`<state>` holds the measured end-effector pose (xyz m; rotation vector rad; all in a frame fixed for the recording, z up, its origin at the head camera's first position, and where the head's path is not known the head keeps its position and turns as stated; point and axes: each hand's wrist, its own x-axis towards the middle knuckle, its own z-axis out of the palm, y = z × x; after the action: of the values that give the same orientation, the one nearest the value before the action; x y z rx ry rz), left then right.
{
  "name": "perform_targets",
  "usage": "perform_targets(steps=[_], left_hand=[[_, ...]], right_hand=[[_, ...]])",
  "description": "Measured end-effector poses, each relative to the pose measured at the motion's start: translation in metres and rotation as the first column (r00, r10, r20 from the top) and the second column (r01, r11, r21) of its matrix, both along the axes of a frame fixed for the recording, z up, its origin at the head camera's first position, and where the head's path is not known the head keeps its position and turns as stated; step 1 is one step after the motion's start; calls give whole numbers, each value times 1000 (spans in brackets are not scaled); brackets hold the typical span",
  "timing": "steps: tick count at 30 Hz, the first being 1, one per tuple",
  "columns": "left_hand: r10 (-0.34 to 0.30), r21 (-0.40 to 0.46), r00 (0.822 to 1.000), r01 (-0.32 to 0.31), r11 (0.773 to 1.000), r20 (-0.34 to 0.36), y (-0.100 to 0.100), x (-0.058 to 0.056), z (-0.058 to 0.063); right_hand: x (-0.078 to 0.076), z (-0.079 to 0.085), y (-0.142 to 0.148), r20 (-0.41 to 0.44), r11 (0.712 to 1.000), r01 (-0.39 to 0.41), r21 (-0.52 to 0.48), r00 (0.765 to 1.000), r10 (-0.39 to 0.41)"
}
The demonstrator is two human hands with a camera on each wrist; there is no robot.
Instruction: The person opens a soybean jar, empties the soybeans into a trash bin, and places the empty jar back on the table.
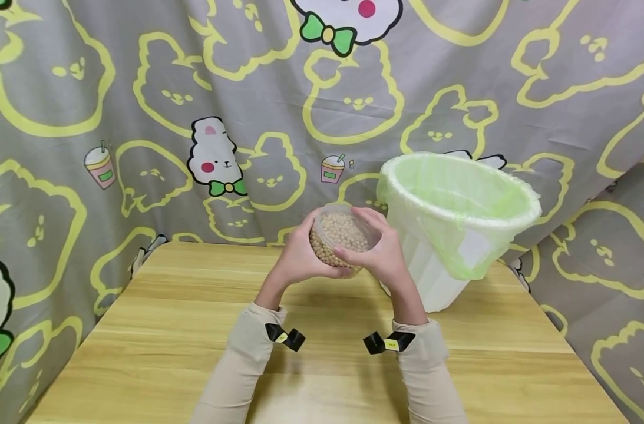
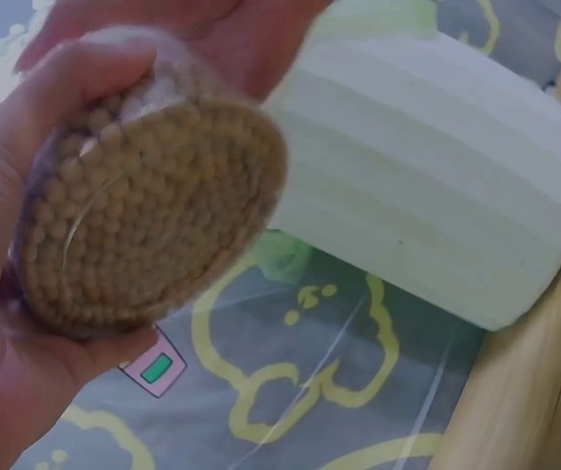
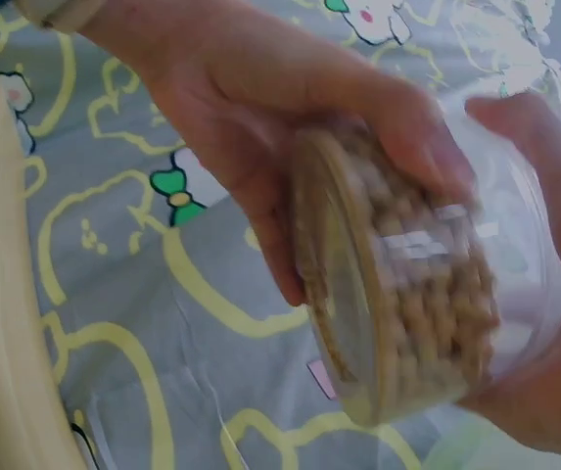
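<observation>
The head view shows two hands holding one clear plastic jar (image 1: 355, 266) up in the air, off the bench (image 1: 168, 330). The left hand (image 1: 299, 250) hugs the jar on its own side, with its fingers and thumb bent round it. The right hand (image 1: 385, 250) grips the other side, and its thumb lies across the near side. So the jar sits right between the two hands.

Inside are lots of little round tan beans (image 2: 153, 215). They do not fill the jar all the way: the right wrist view shows a see-through part with no beans, next to the fingers. The jar is tipped, and its round bottom shows big in the left wrist view, beside the left thumb. I can't tell if there is a lid on it.

A big white bin (image 1: 430, 277) stands on the bench, just to the right of the right hand. A thin light green bag (image 1: 459, 185) lines it and hangs over its rim.

Below each hand there is a cream sleeve (image 1: 231, 365) and a small black wrist camera (image 1: 295, 340). Behind the hands hangs a grey curtain (image 1: 279, 112) with yellow animal shapes, white animals with green bows, and pink cups.
</observation>
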<state>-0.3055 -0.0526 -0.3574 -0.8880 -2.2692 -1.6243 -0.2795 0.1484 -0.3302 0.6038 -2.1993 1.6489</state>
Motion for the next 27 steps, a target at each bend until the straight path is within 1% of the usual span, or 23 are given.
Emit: perform_targets(steps=[2,4,5,6,7,8,9,11,12,13,15,16,18,19,21,23,24,25,27], left_hand=[[-101,30,995,101,994,6,-3,-3,-1],[-218,72,976,216,974,20,-7,-6,-2],[-263,88,964,260,962,26,-8,-7,-3],[-294,102,955,289,952,32,-10,-8,-3],[-308,116,951,302,946,34,-10,-9,-3],[-297,121,954,292,949,29,-10,-8,-3],[-264,120,964,260,958,21,-10,-8,-3],[-160,113,987,159,981,-1,-7,-6,-3],[-102,111,995,102,989,-11,-5,-5,-4],[-42,104,999,44,994,-24,-4,-4,-4],[66,78,996,-61,995,-57,0,-3,-5],[102,62,992,-98,993,-74,2,-3,-5],[137,28,986,-135,990,-97,4,-3,-6],[136,14,986,-135,991,-100,4,-4,-6],[92,5,993,-92,996,-77,2,-6,-7],[6,22,999,-5,1000,-34,-1,-9,-9],[-49,41,999,49,998,-11,-4,-11,-10],[-99,62,995,98,993,14,-6,-13,-12],[-195,111,979,188,976,55,-10,-17,-15]], right_hand=[[-1,1,7,-42,996,-89,8,995,90],[-2,1,13,-68,982,-186,17,980,187],[-2,2,15,-79,974,-225,21,971,226],[-2,2,17,-84,966,-256,19,963,257],[-2,2,18,-79,961,-277,10,958,277],[-1,3,18,-67,960,-280,0,958,279],[0,3,17,-50,963,-269,-13,962,268],[0,3,13,-7,974,-220,-58,975,220],[0,3,11,16,979,-187,-86,982,189],[0,3,8,39,983,-149,-107,987,154],[0,2,3,72,993,-62,-101,995,69],[-1,2,1,80,996,-22,-82,996,29],[-1,0,-3,87,999,37,-36,996,-34],[-2,0,-3,86,998,55,-11,995,-54],[-3,-1,-3,74,998,56,15,996,-57],[-3,-1,-1,61,1000,19,12,998,-20],[-3,-1,0,53,1000,-3,12,999,3],[-3,-1,2,45,1000,-25,14,999,24],[-2,-1,4,31,998,-66,10,997,65]])
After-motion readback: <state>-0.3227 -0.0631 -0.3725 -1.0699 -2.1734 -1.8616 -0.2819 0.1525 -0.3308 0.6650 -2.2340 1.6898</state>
